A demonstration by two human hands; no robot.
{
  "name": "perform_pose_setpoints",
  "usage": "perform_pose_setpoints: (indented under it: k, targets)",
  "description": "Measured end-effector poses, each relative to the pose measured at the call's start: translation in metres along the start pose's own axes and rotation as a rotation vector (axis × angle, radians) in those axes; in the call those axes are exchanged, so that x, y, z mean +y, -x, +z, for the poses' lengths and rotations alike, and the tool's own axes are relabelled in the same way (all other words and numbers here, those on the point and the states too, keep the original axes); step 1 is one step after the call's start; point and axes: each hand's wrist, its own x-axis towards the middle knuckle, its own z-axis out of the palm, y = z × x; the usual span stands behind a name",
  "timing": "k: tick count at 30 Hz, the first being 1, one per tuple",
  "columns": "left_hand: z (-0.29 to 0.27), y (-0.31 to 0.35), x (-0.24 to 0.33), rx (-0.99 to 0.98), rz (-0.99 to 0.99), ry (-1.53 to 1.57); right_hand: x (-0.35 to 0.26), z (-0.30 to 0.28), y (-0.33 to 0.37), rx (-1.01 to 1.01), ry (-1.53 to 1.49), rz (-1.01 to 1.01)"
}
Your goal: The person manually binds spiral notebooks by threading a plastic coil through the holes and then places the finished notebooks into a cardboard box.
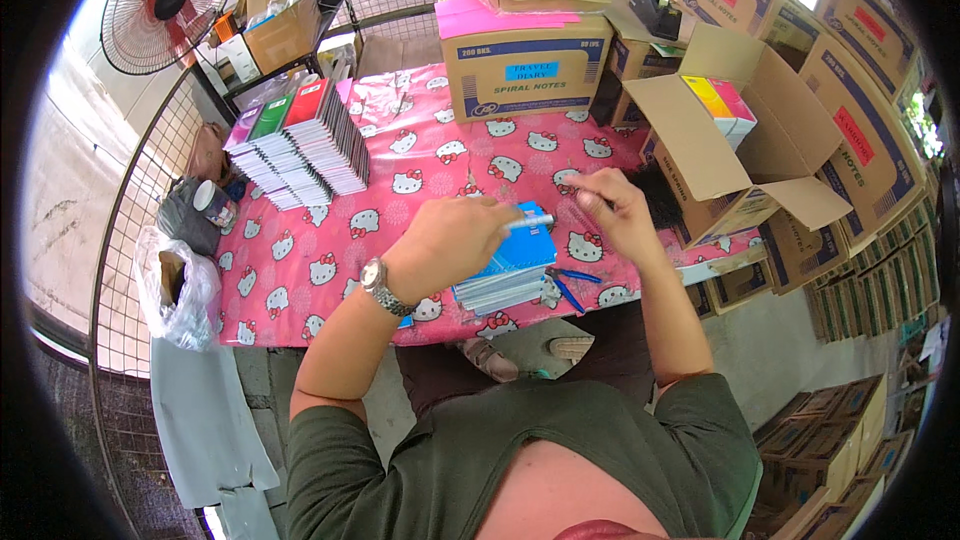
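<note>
- Head view: on the pink tablecloth (pixel 262 292), a stack of blue notebooks (pixel 503 278) is kept at the near edge, partly covered by the left hand (pixel 455 240).
- Left fingers are curled over the top cover; whether the pale strip there is gripped cannot be told.
- Right hand (pixel 615 202) is raised alongside, fingers bent; its hold cannot be made out.
- Blue-handled pliers (pixel 568 293) are left unheld.
- Purple, green and red notebooks (pixel 300 145) are neatly piled, apparently done; the blue batch is judged unfinished.
</note>
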Motion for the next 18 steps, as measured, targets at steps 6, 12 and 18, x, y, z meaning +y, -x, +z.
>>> perform_pose_setpoints:
  k: [6, 12, 18]
  targets:
    - [0.018, -0.012, -0.001, 0.349, 0.073, -0.181, -0.037, 0.012, 0.001, 0.127, -0.002, -0.101]
    - [0.029, -0.011, 0.005, 0.465, 0.021, -0.193, -0.046, 0.009, -0.001, -0.033, 0.086, -0.095]
    - [0.031, -0.010, 0.006, 0.465, 0.044, -0.197, -0.044, -0.001, -0.008, -0.246, -0.365, 0.303]
